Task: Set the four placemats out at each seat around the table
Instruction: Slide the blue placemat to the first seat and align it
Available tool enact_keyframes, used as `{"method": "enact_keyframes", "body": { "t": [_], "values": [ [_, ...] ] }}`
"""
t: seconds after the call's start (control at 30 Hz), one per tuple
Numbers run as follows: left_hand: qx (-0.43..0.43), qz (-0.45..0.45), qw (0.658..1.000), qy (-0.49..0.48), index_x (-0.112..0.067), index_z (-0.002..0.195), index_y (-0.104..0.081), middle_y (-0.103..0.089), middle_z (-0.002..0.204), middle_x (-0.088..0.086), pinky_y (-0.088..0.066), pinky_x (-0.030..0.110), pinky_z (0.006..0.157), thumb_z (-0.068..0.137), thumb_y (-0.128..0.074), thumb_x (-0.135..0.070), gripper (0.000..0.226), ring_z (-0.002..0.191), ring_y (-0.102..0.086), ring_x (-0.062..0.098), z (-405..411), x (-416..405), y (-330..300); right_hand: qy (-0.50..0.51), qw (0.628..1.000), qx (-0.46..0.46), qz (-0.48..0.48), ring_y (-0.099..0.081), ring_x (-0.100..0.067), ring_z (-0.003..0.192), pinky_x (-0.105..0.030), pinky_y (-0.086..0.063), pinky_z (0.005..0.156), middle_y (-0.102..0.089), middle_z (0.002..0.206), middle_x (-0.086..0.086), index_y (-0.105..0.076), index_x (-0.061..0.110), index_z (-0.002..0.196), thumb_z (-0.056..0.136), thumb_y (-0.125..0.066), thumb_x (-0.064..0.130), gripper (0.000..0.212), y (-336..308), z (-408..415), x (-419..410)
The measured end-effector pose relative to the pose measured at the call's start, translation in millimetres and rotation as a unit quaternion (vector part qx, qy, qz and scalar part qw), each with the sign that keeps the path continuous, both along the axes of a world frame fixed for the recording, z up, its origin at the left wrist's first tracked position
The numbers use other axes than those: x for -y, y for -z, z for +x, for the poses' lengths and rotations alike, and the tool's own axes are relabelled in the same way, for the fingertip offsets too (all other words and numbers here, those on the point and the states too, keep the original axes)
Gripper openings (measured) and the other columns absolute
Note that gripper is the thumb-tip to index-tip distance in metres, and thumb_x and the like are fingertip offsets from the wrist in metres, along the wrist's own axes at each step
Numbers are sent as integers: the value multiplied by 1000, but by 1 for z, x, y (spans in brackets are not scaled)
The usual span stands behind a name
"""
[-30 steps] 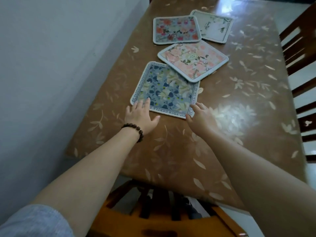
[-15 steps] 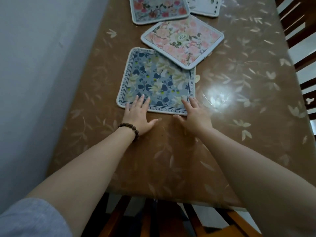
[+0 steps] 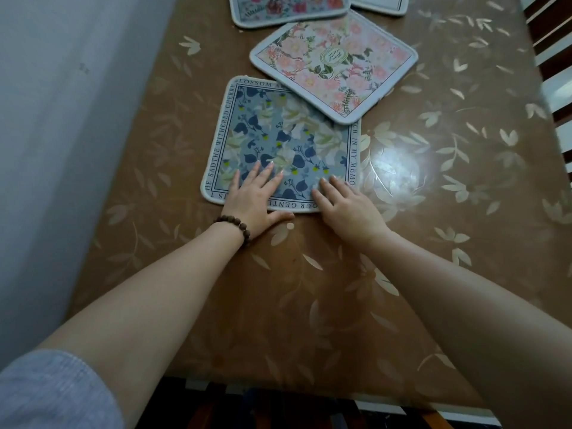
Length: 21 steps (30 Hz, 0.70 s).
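A blue floral placemat (image 3: pixel 278 134) with a lettered border lies flat on the brown leaf-patterned table (image 3: pixel 433 212). My left hand (image 3: pixel 252 199), with a bead bracelet at the wrist, rests flat on its near edge, fingers spread. My right hand (image 3: pixel 346 205) presses flat on the near right corner. A pink floral placemat (image 3: pixel 334 63) overlaps the blue mat's far right corner. Beyond it, a red-flowered placemat (image 3: pixel 288 7) and a white placemat (image 3: pixel 380 4) are cut off by the top of the frame.
A pale wall (image 3: pixel 62 150) runs along the table's left side. A dark wooden chair back (image 3: pixel 554 32) stands at the right edge. The table's near edge (image 3: pixel 309 394) is below my arms, with a chair partly visible under it.
Both hands have slid farther onto the blue placemat's near edge. The view has tilted down and closer, so the far placemats are now cut off at the top.
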<state>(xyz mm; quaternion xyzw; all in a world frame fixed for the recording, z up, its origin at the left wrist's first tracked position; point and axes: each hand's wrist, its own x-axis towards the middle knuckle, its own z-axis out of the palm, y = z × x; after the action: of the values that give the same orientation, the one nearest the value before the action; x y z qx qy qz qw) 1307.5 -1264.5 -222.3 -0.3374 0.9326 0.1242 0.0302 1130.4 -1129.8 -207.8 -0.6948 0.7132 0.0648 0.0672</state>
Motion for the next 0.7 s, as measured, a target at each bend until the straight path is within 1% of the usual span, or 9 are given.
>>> {"method": "enact_keyframes", "body": {
  "t": [0.07, 0.13, 0.17, 0.23, 0.3, 0.33, 0.5, 0.6, 0.7],
  "values": [
    [3, -12, 1000, 15, -31, 147, -17, -11, 157, -3, 2, 51, 115, 80, -41, -70, 82, 144, 0, 17, 1, 0, 0, 17, 1000, 19, -9, -21, -35, 141, -44, -17, 115, -26, 153, -17, -24, 8, 147, 99, -34, 14, 49, 3, 0, -1],
    [1, -21, 999, 39, -31, 147, -20, -14, 157, -3, 2, 56, 113, 85, -40, -63, 72, 144, -2, 17, 1, -3, 1, 31, 999, 38, -21, -19, -33, 142, -42, -15, 116, -25, 154, -13, -23, 10, 147, 99, -34, 12, 49, 5, -2, -3],
    [-2, -25, 998, 50, -31, 146, -22, -15, 157, -3, 2, 58, 112, 88, -41, -57, 67, 144, -4, 17, 2, -5, 1, 37, 998, 43, -26, -19, -32, 143, -41, -14, 116, -26, 154, -12, -23, 11, 147, 99, -34, 12, 49, 6, -2, -5],
    [-10, -27, 998, 60, -30, 146, -24, -19, 156, -2, 2, 60, 111, 94, -44, -40, 57, 144, -6, 16, 3, -7, 1, 51, 996, 56, -36, -19, -31, 143, -41, -14, 116, -26, 154, -11, -24, 13, 147, 99, -35, 12, 50, 7, -1, -7],
    [-25, -18, 998, 53, -31, 145, -26, -21, 155, -2, 2, 60, 111, 95, -45, -24, 54, 144, -9, 15, 4, -7, 0, 68, 994, 71, -43, -20, -30, 142, -41, -15, 116, -28, 153, -9, -25, 14, 147, 99, -37, 11, 50, 7, 1, -8],
    [-35, -12, 998, 48, -32, 144, -27, -23, 155, -2, 1, 59, 112, 96, -44, -21, 53, 144, -10, 14, 5, -8, -1, 74, 993, 77, -45, -21, -29, 142, -41, -16, 116, -29, 153, -9, -26, 15, 147, 99, -38, 12, 50, 7, 2, -8],
    [-50, 24, 998, 34, -34, 142, -31, -25, 154, -4, 2, 56, 113, 97, -40, -26, 47, 143, -11, 12, 13, -22, -6, 82, 990, 104, -42, -22, -27, 142, -40, -17, 116, -32, 152, -7, -30, 17, 146, 98, -42, 13, 49, 5, 7, -22],
    [-50, 42, 998, 25, -36, 142, -31, -23, 154, -6, 5, 53, 113, 98, -38, -30, 45, 143, -9, 9, 23, -40, -9, 104, 981, 150, -64, -30, -25, 139, -41, -23, 115, -41, 147, -5, -42, 19, 140, 98, -44, 20, 42, -2, 17, -39],
    [-45, 64, 997, 21, -37, 141, -32, -23, 154, -8, 6, 51, 113, 98, -37, -32, 44, 143, -8, 7, 38, -62, -13, 152, 959, 223, -90, -38, -22, 135, -42, -30, 111, -51, 139, -1, -54, 23, 131, 97, -48, 27, 35, -11, 33, -61]
  ]
}}
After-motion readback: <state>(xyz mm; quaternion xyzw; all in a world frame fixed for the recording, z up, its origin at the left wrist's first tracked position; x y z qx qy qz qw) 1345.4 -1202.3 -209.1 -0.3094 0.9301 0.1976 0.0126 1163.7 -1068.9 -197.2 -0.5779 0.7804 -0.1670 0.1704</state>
